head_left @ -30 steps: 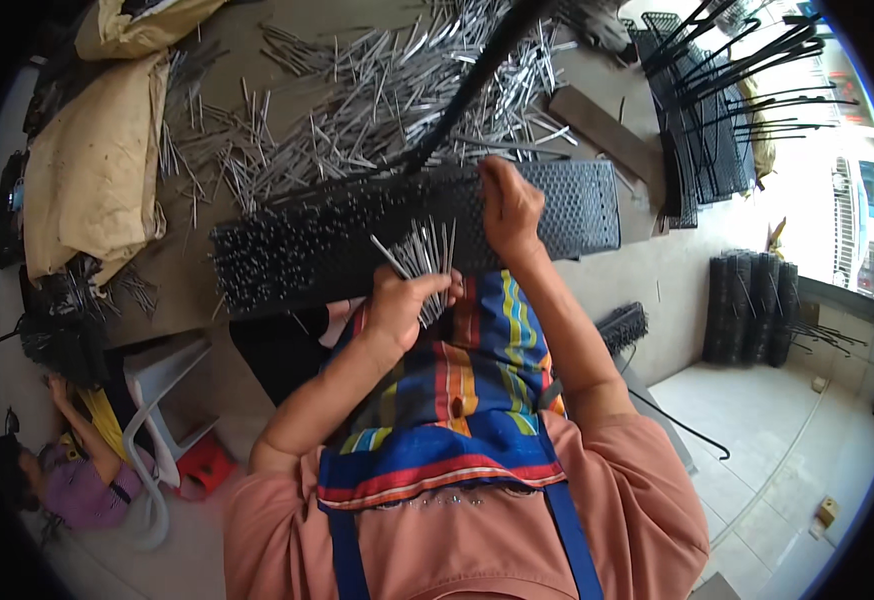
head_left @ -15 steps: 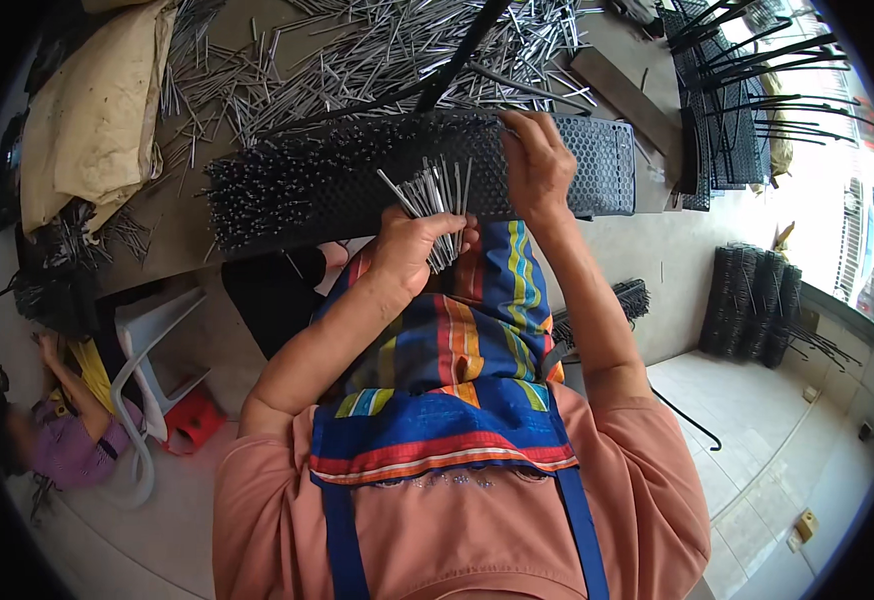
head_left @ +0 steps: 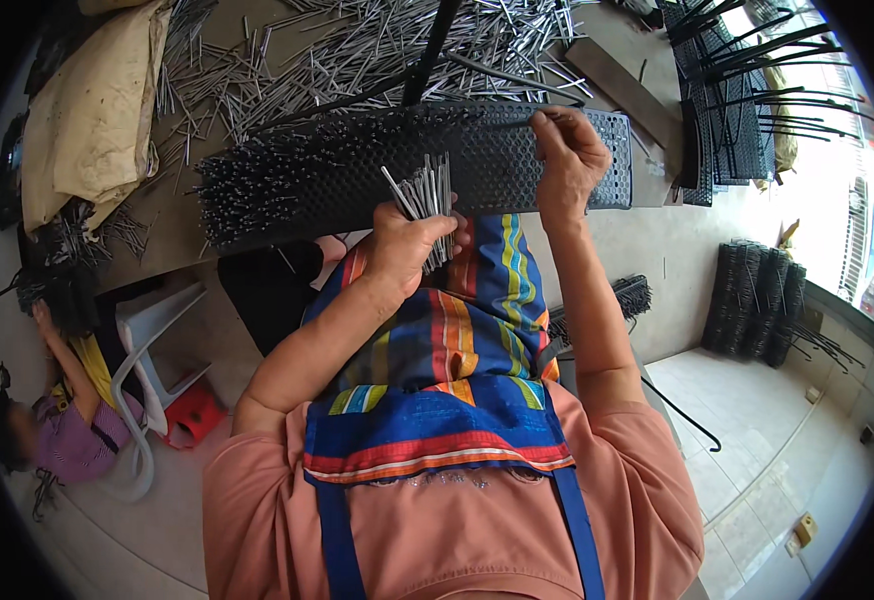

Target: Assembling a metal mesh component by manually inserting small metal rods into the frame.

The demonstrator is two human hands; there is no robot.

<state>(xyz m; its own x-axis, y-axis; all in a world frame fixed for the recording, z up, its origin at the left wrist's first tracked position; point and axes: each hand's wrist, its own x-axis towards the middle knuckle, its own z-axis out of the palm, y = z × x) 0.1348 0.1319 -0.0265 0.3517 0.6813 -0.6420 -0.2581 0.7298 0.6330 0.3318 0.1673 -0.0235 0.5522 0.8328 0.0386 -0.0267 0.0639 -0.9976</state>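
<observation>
Loading pins: left hand fisted round metal pin bundle, right hand pinching one at perforated black panel; next needs hole alignment.

Lower ends of the metal pins hidden inside the closed left hand, count not readable. Right hand covers part of the black perforated panel; whatever its fingertips pinch is too small to tell. Left of the panel, another person sits partly cut by the picture's dark rim, hands lost in a dark bundle.
</observation>
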